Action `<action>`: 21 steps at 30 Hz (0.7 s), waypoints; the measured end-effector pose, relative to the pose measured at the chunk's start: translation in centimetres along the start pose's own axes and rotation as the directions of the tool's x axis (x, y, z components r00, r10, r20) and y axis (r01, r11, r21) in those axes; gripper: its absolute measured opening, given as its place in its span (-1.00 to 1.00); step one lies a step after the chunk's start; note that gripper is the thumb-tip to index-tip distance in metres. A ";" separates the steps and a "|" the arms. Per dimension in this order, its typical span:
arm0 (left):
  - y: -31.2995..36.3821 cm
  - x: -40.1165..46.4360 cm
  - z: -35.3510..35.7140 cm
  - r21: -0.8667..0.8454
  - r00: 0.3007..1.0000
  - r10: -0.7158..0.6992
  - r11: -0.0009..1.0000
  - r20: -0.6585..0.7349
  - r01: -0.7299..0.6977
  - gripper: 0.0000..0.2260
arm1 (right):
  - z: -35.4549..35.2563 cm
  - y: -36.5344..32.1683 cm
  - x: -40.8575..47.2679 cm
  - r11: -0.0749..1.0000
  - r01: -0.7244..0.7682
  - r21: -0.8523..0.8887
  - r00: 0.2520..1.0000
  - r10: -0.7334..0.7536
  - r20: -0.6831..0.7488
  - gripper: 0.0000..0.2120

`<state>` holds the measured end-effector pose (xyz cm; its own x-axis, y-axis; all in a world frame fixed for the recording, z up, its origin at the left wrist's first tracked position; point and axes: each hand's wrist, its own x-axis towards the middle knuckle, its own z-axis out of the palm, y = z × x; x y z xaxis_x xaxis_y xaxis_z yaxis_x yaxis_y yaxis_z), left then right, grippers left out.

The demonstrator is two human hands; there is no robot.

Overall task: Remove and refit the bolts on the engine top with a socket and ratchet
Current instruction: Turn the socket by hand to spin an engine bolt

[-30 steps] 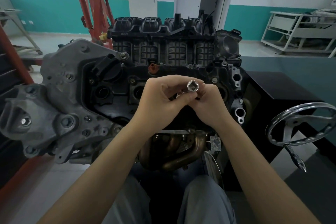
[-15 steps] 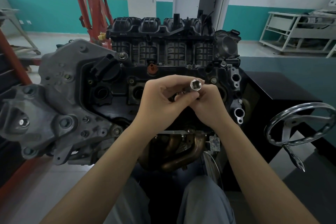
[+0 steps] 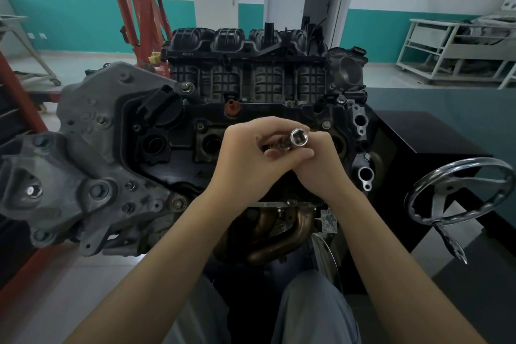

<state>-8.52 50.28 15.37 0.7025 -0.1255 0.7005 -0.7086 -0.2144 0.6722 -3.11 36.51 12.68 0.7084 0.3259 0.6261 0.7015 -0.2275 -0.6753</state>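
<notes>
A black engine (image 3: 173, 153) stands in front of me on a stand, its top cover facing me with several bolts, one bolt (image 3: 325, 124) at the right of the cover. Above the cover's middle I hold a shiny chrome socket (image 3: 299, 137), its open end toward the camera, with a chrome shaft behind it. My left hand (image 3: 245, 159) curls round the shaft and socket from the left, thumb laid under the socket. My right hand (image 3: 324, 165) grips from the right, its fingers partly hidden behind the left thumb. The ratchet's handle is hidden by my hands.
A chrome handwheel (image 3: 458, 193) with a crank sticks out at the right by a black cabinet (image 3: 418, 134). A grey bracket casting (image 3: 83, 153) juts left. A red hoist (image 3: 139, 17) stands behind; a white rack (image 3: 458, 50) at far right. My knees sit below the exhaust manifold (image 3: 282, 234).
The socket has shifted slightly right and tilted more toward the camera between my fingers. Both hands stay together over the engine cover.
</notes>
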 end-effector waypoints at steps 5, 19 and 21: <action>0.2 0.0 0.1 0.080 0.992 0.041 0.996 -0.117 -0.032 -0.78 | 0.1 -0.2 0.0 0.998 0.060 -0.012 0.998 -0.060 -0.029 -0.76; 0.6 0.0 0.0 0.190 0.987 0.071 0.981 -0.141 -0.044 -0.79 | 0.3 -0.2 0.0 0.992 0.123 -0.031 0.991 -0.125 -0.058 -0.81; 0.4 0.0 -0.1 0.062 0.996 0.025 0.998 -0.089 -0.020 -0.76 | 0.2 -0.4 0.0 0.994 0.107 -0.021 0.994 -0.108 -0.029 -0.77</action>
<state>-8.77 50.30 15.64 0.6758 -0.0441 0.7358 -0.7168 -0.2720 0.6420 -3.40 36.80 12.91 0.6306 0.3219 0.7062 0.7749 -0.2103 -0.5961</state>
